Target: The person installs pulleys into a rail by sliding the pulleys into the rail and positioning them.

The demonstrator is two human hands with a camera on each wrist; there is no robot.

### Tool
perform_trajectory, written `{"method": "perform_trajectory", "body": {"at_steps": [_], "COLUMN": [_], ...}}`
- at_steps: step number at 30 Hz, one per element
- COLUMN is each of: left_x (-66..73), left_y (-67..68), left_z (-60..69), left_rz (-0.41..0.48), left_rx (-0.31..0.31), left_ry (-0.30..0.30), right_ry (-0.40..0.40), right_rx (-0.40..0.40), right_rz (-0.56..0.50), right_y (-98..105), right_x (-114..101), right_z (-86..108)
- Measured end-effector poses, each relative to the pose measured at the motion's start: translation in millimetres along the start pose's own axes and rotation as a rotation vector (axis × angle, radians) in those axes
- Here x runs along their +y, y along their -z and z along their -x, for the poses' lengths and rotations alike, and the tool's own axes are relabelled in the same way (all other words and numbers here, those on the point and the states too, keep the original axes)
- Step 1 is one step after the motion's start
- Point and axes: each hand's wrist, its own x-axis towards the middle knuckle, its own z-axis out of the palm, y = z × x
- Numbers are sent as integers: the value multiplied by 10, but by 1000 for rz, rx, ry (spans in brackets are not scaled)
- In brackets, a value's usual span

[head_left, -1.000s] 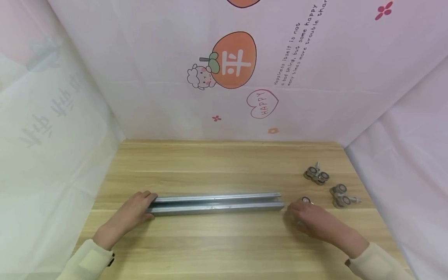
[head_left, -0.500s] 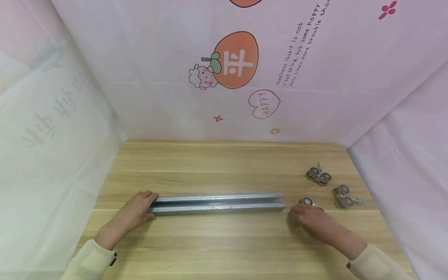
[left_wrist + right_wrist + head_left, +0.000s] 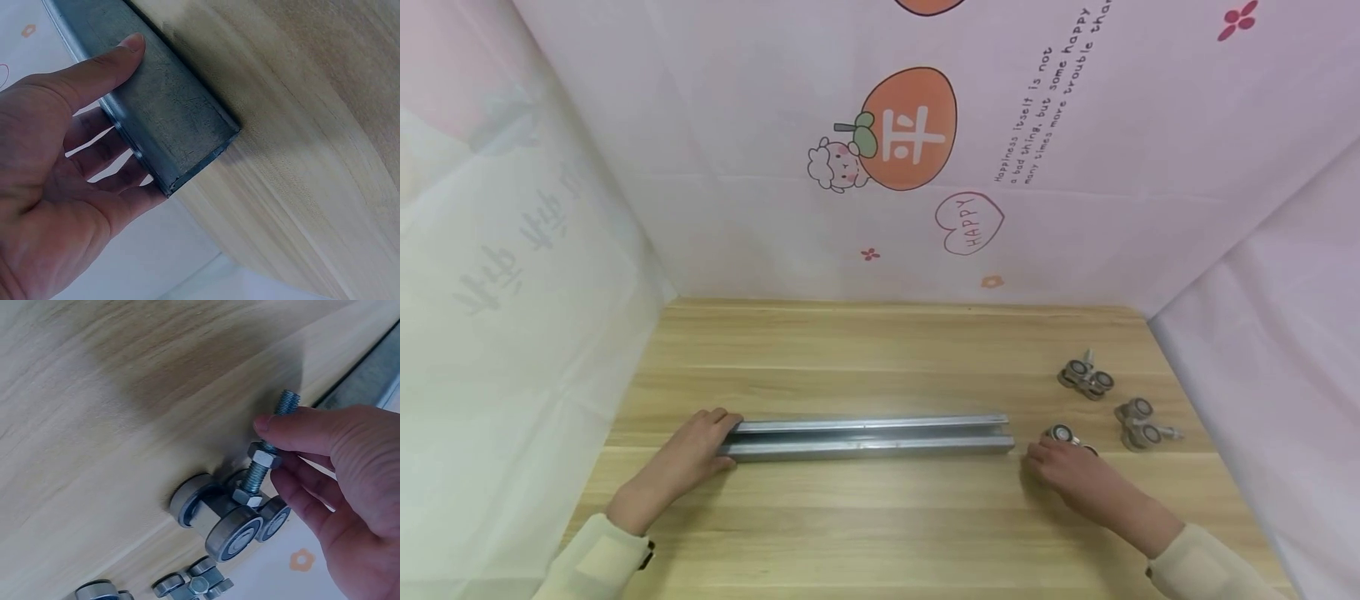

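Note:
A silver metal C-channel rail (image 3: 865, 447) lies lengthwise on the wooden table, its open slot visible from above. My left hand (image 3: 679, 457) grips the rail's left end; in the left wrist view the thumb lies along one side of the rail (image 3: 172, 106) and the fingers reach round the other. Just off the rail's right end, my right hand (image 3: 1086, 477) holds a roller trolley (image 3: 1061, 432), mostly covered in the head view. The right wrist view shows its thumb and fingers pinching the threaded bolt (image 3: 287, 403) above a nut, with several wheels (image 3: 234, 534) at the bolt's other end.
Two more roller trolleys lie at the table's right side: one farther back (image 3: 1086, 380) and one to the right (image 3: 1142, 425), its bolt pointing right. Printed pale cloth walls (image 3: 760, 242) stand behind and on both sides of the wooden table (image 3: 850, 350).
Near the rail's right end, my right hand has shifted slightly and more of the held trolley's wheels now show. My left hand keeps its grip. The whole head view has drifted slightly.

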Motion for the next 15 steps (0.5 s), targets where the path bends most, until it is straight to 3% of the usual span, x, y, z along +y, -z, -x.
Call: {"method": "perform_trajectory", "body": {"at_steps": [15], "left_x": [14], "left_y": [4], "left_z": [9], "left_rz": [5], "left_rx": [14], "left_ry": [6], "right_ry": [47], "right_rx": [35], "right_rz": [135], "right_y": [-72], "right_x": [54], "right_z": [58]}}
